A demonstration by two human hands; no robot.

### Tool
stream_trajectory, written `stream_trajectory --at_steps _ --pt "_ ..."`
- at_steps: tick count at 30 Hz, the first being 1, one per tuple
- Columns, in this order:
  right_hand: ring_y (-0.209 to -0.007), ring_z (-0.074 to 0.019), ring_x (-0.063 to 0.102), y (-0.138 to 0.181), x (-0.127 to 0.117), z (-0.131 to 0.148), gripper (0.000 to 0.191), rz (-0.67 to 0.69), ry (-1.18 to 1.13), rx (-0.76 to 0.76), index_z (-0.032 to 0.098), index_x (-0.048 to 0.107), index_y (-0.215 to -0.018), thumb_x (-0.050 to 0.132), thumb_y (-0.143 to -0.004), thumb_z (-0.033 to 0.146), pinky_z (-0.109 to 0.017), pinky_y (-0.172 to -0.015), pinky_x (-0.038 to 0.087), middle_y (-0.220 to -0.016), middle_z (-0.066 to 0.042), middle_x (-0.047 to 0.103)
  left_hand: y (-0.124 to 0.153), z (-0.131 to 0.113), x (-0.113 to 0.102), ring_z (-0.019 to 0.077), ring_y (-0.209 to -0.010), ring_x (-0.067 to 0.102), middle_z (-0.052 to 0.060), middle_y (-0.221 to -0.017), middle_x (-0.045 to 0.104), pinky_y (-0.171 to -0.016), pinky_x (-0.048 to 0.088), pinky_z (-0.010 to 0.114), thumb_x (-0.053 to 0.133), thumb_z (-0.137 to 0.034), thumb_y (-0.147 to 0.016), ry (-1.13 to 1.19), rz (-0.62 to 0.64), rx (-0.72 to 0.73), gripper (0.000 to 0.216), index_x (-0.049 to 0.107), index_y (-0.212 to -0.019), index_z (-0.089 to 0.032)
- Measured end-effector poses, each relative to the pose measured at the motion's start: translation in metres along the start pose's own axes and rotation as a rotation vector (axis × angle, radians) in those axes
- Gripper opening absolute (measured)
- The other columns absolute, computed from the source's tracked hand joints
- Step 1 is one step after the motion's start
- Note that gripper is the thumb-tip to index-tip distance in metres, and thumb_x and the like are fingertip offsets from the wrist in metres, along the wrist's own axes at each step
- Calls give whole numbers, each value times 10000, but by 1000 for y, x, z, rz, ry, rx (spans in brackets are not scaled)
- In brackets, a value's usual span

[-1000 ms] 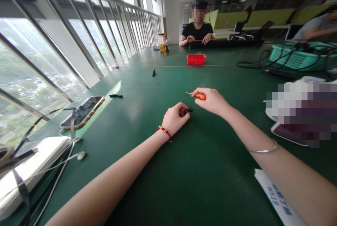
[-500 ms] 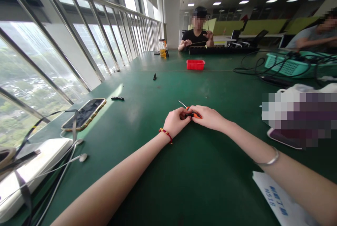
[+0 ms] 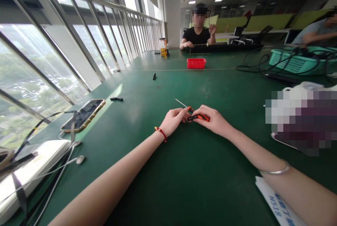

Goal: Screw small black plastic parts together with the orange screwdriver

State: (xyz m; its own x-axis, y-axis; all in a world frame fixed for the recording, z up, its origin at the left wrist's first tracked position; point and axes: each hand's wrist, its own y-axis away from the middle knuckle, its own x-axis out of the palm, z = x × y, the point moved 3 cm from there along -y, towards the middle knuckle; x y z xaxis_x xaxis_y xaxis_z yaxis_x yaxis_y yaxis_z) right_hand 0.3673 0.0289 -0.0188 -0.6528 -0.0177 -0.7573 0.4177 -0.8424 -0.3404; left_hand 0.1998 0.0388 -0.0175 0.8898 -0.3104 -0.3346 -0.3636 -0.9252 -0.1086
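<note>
Above the green table, both hands are close together around two orange-and-black tools. My left hand [image 3: 174, 120] pinches near the handle of a screwdriver [image 3: 190, 109]; its thin metal shaft points away and to the left. My right hand [image 3: 212, 120] is closed on an orange-and-black handled tool [image 3: 198, 117], whose black end points at the left fingers. Its exact kind does not show, and the right fingers partly cover both handles. Further off to the left lies a small black part [image 3: 116, 98], with a second black piece [image 3: 154, 76] beyond it.
A red bin [image 3: 196, 63] stands farther back, before a co-worker [image 3: 198, 35] handling a long black object. At left lie a phone [image 3: 83, 115], earphones [image 3: 80, 159] and a white box [image 3: 34, 173]. At right are a teal basket [image 3: 292, 62] with cables and a printed white sheet [image 3: 275, 201].
My right hand has shifted slightly right, drawing the orange-and-black tool along and showing more of it. The screwdriver's shaft tip has moved a little left. The co-worker's hands have moved apart.
</note>
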Motion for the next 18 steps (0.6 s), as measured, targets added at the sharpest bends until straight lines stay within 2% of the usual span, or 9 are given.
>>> stream_trajectory --at_steps 3,7,11,18 --pt "-794 -146 567 1 0 2 190 3 -27 -37 237 646 -944 555 -823 351 -265 -700 423 -897 -25 556 -2 -3 -4 101 -595 559 40 -705 686 -613 462 213 488 -394 -819 -26 108 -47 322 648 -740 -126" --pt "-778 -146 561 2 1 4 209 5 -27 -58 237 654 -942 568 -816 380 -266 -690 425 -896 -29 550 -1 -8 -4 113 -642 588 54 -738 712 -607 460 207 512 -389 -803 -73 290 -91 303 665 -776 -128" --pt "-771 -146 562 2 0 5 205 -2 -20 -68 244 665 -942 579 -809 373 -263 -678 423 -890 -29 553 0 -11 -4 123 -687 610 56 -750 720 -635 469 212 496 -350 -809 -88 303 -99 287 676 -787 -127" --pt "-776 -144 569 2 -1 7 201 -9 -20 -57 248 670 -951 568 -818 360 -264 -696 424 -896 -28 558 -2 -9 -6 116 -649 596 49 -741 723 -638 481 213 522 -286 -784 -40 301 -74 229 685 -751 -128"
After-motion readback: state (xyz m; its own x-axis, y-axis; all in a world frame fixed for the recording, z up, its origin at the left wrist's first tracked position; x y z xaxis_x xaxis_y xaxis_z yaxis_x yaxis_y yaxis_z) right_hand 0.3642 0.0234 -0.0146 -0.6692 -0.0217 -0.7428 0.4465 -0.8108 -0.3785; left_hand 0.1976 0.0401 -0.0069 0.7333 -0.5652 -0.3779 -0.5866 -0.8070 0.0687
